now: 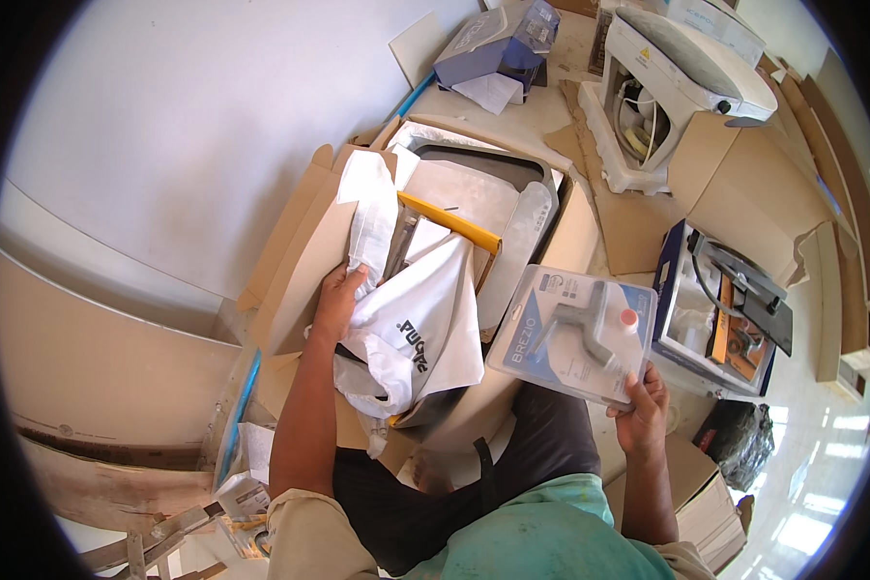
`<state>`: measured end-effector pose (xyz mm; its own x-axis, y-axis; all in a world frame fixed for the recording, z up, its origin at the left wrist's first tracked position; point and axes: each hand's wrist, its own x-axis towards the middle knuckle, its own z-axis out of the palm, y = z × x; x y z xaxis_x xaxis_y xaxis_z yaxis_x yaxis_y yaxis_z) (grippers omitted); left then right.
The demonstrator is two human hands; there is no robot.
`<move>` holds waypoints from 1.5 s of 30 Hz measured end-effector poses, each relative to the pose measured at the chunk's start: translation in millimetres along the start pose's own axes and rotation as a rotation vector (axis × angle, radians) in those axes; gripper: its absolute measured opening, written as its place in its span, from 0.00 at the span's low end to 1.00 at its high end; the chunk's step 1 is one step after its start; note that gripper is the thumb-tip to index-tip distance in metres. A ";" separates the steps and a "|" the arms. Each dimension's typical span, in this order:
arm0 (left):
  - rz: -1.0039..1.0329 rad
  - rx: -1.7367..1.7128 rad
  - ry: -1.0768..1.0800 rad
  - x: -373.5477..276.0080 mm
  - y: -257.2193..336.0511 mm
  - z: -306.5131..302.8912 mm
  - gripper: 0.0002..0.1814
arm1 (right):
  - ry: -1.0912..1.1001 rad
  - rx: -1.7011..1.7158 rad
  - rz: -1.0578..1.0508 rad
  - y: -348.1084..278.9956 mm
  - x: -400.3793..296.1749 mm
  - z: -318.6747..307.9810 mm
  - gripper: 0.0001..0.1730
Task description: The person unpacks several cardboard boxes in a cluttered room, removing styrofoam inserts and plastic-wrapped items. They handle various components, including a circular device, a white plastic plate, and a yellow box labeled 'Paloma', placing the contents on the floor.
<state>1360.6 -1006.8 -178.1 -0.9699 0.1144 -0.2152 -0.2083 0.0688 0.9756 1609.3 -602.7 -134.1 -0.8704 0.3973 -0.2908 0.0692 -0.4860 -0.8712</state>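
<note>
My right hand (641,409) grips the lower right corner of a clear blister pack (507,341). A grey lever tap (591,319) and a round red-topped piece (628,320) show through its plastic. My left hand (338,299) is closed on the lower end of a long white wrapped piece (373,225), beside a white drawstring cloth bag (442,312) bearing dark letters. Both lie over an open cardboard box (573,217). A dark sink basin (478,154) with white packing shows inside it, along with a yellow-edged carton (449,221).
At right, a blue-sided box (667,290) holds a black fitting with a hose (754,283). Behind it stands a white appliance (689,72) with exposed tubing. A blue carton (486,43) sits by the wall. Wood scraps (152,536) lie at lower left, and black plastic wrapping (739,438) at right.
</note>
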 end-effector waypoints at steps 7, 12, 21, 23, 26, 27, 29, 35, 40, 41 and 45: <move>0.114 0.749 0.260 -1.9 9.1 19.1 0.22 | 0.009 0.041 0.001 0.6 0.4 -2.1 0.19; 0.485 1.251 0.519 -12.6 17.8 62.8 0.29 | 0.014 0.027 -0.006 1.3 0.3 -3.5 0.20; 0.455 1.319 0.014 -21.9 -0.7 104.2 0.07 | 0.018 -0.010 -0.001 -3.7 -1.4 2.6 0.19; 0.491 1.314 0.046 -28.0 -7.1 108.4 0.10 | 0.016 0.011 -0.002 -2.0 -2.0 -0.2 0.20; 0.398 1.196 -0.012 -37.6 -12.0 97.0 0.19 | -0.034 -0.007 -0.008 -1.5 -3.5 2.0 0.19; 0.317 1.132 -0.063 -42.6 3.0 94.4 0.18 | -0.048 0.004 -0.004 -2.7 -2.5 4.1 0.19; 0.409 1.093 -0.076 -47.1 25.5 93.3 0.18 | -0.065 0.012 -0.016 -8.4 1.7 9.5 0.18; 0.481 0.901 0.443 -120.2 110.6 29.6 0.24 | -0.248 -0.015 -0.019 -9.9 14.0 78.4 0.17; 0.274 0.988 0.696 -141.2 90.3 -11.4 0.18 | -0.371 -0.079 0.043 24.8 17.7 135.6 0.15; 0.251 1.063 0.702 -142.9 87.7 -14.3 0.13 | -0.434 -0.069 0.062 31.8 14.9 152.8 0.16; 0.180 1.092 0.690 -149.7 74.7 -21.2 0.07 | -0.455 -0.250 0.145 81.4 11.1 189.4 0.23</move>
<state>1487.6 -1039.8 -72.0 -0.9056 -0.3008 0.2989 -0.1761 0.9080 0.3801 1513.0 -785.2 -133.3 -0.9628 -0.0648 -0.2624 0.2698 -0.2883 -0.9187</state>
